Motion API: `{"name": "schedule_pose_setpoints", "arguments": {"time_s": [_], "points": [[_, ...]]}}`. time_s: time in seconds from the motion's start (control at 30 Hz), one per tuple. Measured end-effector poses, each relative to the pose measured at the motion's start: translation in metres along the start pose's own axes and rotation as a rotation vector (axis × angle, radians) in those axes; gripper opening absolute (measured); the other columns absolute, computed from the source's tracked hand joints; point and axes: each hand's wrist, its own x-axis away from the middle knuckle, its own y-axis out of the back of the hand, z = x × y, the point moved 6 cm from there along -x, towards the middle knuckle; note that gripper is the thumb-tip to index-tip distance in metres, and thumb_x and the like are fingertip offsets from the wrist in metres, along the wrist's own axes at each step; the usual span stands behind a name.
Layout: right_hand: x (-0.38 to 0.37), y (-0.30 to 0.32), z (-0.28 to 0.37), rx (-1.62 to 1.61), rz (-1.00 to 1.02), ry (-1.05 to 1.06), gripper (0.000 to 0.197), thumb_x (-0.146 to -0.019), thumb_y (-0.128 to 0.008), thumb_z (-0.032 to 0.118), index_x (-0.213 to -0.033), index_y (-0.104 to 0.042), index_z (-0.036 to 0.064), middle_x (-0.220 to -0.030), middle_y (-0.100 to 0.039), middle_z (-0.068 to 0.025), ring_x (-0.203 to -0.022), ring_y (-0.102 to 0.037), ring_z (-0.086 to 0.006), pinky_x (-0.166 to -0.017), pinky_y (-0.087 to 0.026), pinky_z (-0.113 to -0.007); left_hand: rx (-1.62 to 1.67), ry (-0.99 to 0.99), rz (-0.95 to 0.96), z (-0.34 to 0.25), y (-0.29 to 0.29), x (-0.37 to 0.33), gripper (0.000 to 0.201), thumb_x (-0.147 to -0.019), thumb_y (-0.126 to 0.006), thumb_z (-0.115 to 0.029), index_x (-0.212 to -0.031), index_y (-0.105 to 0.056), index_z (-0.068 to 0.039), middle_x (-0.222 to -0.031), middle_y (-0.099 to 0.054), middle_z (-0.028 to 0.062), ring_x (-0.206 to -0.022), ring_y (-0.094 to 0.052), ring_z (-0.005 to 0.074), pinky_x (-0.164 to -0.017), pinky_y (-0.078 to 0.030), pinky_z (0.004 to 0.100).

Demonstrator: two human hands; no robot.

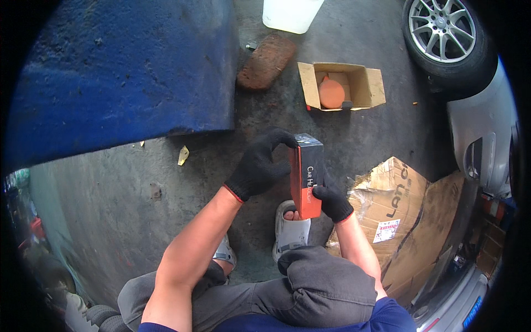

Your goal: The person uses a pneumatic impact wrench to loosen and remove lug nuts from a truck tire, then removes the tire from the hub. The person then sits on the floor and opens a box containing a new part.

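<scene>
A slim black-and-red cardboard box (313, 166) is held upright in front of me, above the floor. My right hand (332, 202), in a black knit glove with a red cuff, grips its lower right side, the thumb across the front. My left hand (260, 165), gloved the same way, is curled at the upper left corner of the box, thumb and forefinger forming a ring. Its fingertips are partly hidden against the box edge. What the box contains cannot be seen.
Beyond my hands, an open brown carton (362, 88) holds a round orange object (332, 93). A brick-like block (266, 62) and a white bucket (291, 14) stand farther off. Flattened cardboard (412, 221) lies right, below a car wheel (442, 30). A blue metal structure (127, 66) fills the left.
</scene>
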Motion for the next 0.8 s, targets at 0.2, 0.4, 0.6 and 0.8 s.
{"name": "schedule_pose_setpoints", "arguments": {"time_s": [0.2, 0.4, 0.6, 0.8], "points": [[0.004, 0.001, -0.008, -0.026, 0.040, -0.047, 0.118, -0.082, -0.091, 0.041, -0.174, -0.026, 0.0060, -0.157, -0.054, -0.0104, -0.142, -0.055, -0.0209, -0.118, -0.048, -0.038, -0.081, -0.008, 0.031, -0.004, 0.001, -0.007, 0.035, -0.075, -0.070, -0.003, -0.110, -0.071, -0.001, -0.117, -0.070, 0.0121, -0.116, -0.068, 0.0255, -0.107, -0.052, 0.0388], [-0.003, 0.007, 0.000, 0.046, -0.014, 0.076, 0.119, -0.081, -0.092, 0.036, -0.173, -0.024, 0.0031, -0.164, -0.047, -0.0169, -0.149, -0.050, -0.0280, -0.125, -0.041, -0.044, -0.083, 0.044, 0.040, 0.003, -0.002, -0.005, 0.029, -0.081, -0.074, -0.004, -0.110, -0.072, 0.000, -0.114, -0.071, 0.0116, -0.113, -0.069, 0.0233, -0.104, -0.053, 0.0372], [0.016, 0.007, 0.026, 0.806, -0.392, 0.491, 0.123, -0.072, -0.096, 0.037, -0.168, -0.030, -0.0010, -0.159, -0.051, -0.0197, -0.148, -0.050, -0.0338, -0.124, -0.041, -0.047, -0.023, 0.145, -0.087, 0.024, 0.016, 0.003, 0.038, -0.087, -0.073, -0.006, -0.124, -0.074, 0.001, -0.119, -0.075, 0.0118, -0.112, -0.070, 0.0200, -0.101, -0.055, 0.0349], [-0.014, 0.026, 0.006, 0.878, -0.536, 0.249, 0.116, -0.077, -0.096, 0.039, -0.165, -0.033, -0.0033, -0.154, -0.055, -0.0235, -0.143, -0.056, -0.0372, -0.122, -0.043, -0.048, -0.136, 0.211, -0.152, 0.052, 0.033, 0.017, 0.035, -0.089, -0.073, -0.007, -0.124, -0.075, -0.001, -0.118, -0.077, 0.0173, -0.111, -0.074, 0.0248, -0.099, -0.057, 0.0381]]}}
